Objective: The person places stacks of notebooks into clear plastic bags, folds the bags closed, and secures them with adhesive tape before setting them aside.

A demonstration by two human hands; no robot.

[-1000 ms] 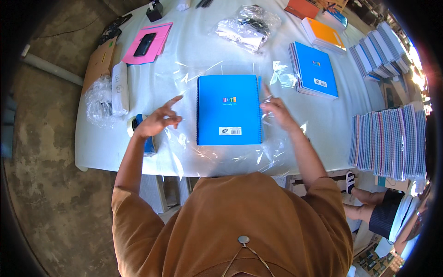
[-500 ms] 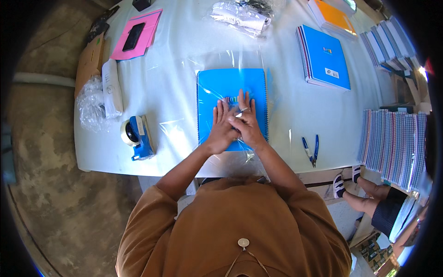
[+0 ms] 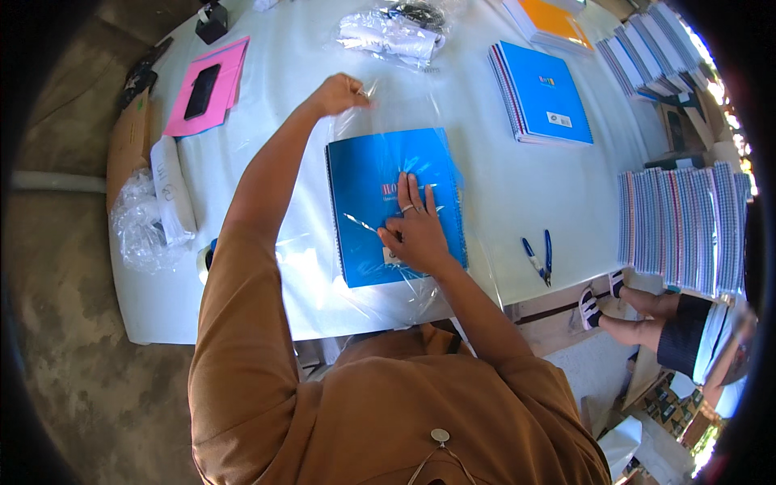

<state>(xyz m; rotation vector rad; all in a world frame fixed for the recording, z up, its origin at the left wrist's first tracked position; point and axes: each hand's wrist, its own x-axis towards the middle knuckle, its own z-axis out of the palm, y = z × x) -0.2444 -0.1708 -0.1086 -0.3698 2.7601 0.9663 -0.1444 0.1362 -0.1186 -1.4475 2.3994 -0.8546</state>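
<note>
A blue spiral-bound notebook (image 3: pixel 356 174) lies flat on the table in front of me, its binding along the left and right sides suggesting stacked books. Clear plastic film (image 3: pixel 404 111) covers it and sticks out past its far and near edges. Beyond the notebook's far left corner, my left hand (image 3: pixel 341 95) is closed, pinching the film's far edge. My right hand (image 3: pixel 419 233) rests on the cover with its fingers stretched out, pressing on the film. Its palm hides part of a white label.
More blue notebooks (image 3: pixel 554 97) and an orange pack (image 3: pixel 554 23) lie at the far right. Pliers (image 3: pixel 540 260) sit nearer. Notebook stacks (image 3: pixel 683 230) stand beside a person's legs (image 3: pixel 634 327). Leftward are a phone (image 3: pixel 202 91) on pink sheets, a plastic-wrapped roll (image 3: pixel 173 191) and a partly hidden tape dispenser (image 3: pixel 205 260).
My left hand has left the cover and moved away to the far left, onto the film's edge. My right hand stays on the notebook, which now sits slightly tilted in view.
</note>
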